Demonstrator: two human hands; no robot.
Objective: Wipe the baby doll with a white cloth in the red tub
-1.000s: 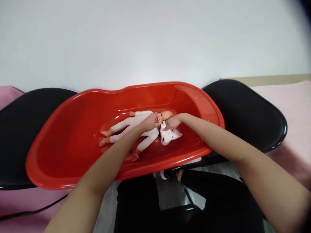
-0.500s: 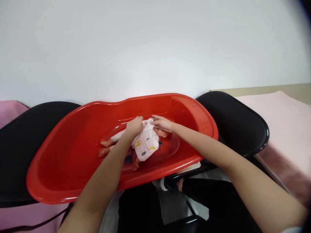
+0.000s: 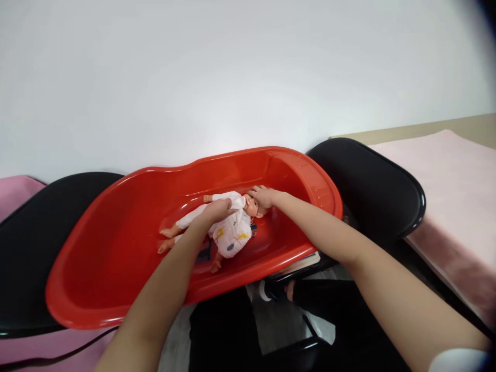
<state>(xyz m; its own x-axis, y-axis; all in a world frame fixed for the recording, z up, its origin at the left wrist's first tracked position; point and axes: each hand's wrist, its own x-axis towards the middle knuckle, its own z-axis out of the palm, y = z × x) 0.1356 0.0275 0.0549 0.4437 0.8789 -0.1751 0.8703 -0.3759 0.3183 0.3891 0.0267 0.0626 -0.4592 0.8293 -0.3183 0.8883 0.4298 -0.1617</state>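
Observation:
A baby doll (image 3: 189, 216) in white clothes lies on its back in a red baby bathtub (image 3: 96, 258), feet to the left and head to the right. A white bib-like cloth (image 3: 233, 237) with yellow and grey print lies over its chest and near arm. My left hand (image 3: 219, 209) is closed at the cloth's upper left edge, by the doll's chest; its fingertips are partly hidden. My right hand (image 3: 264, 197) rests on the doll's head with its fingers apart, covering part of it. Something dark blue (image 3: 204, 251) shows beneath the doll.
The tub spans black seats, one on the left (image 3: 31, 253) and one on the right (image 3: 368, 191). A pink padded surface (image 3: 457, 181) stands at the far right. A white wall (image 3: 232, 77) rises behind. My black-clad legs (image 3: 225, 330) are below the tub.
My right hand has moved from the cloth to the doll's head. The cloth's upper part has come down, uncovering the doll's face and far arm. My left hand has shifted slightly downward.

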